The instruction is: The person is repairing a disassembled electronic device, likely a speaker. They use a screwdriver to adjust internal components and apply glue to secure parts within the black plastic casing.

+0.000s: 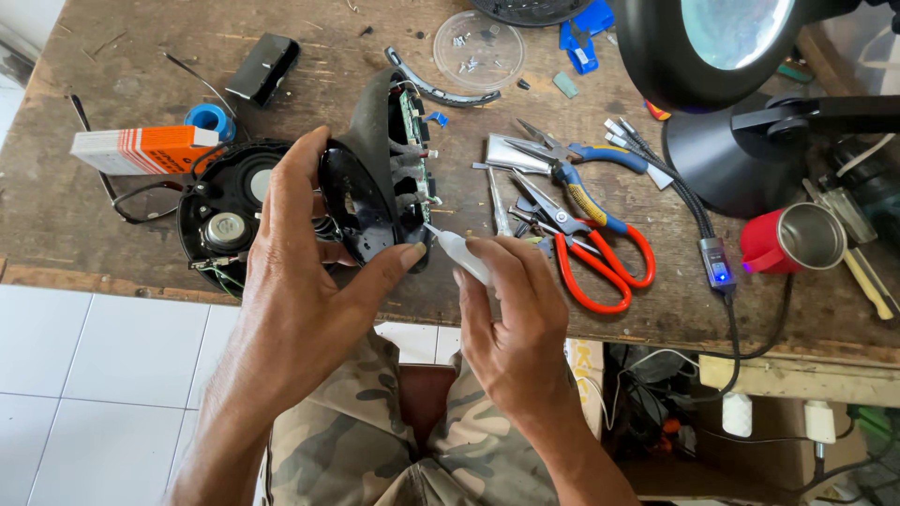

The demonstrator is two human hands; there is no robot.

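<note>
My left hand (305, 281) grips a black plastic speaker housing (375, 178) with a green circuit board (412, 126) showing inside it, held upright above the table's front edge. My right hand (511, 314) holds a small white glue tube (459, 251), and its thin nozzle touches the lower right edge of the housing beside my left thumb. A round black speaker panel (220, 211) with two drivers lies on the table left of the housing, joined to it by thin wires.
On the worn wooden table (84, 225) lie red-handled scissors (600, 262), blue-and-yellow pliers (581, 183), a clear round lid with screws (478, 47), an orange-and-white box (141, 148), a black box (262, 67), a red cup (797, 239) and a black magnifier lamp (722, 56).
</note>
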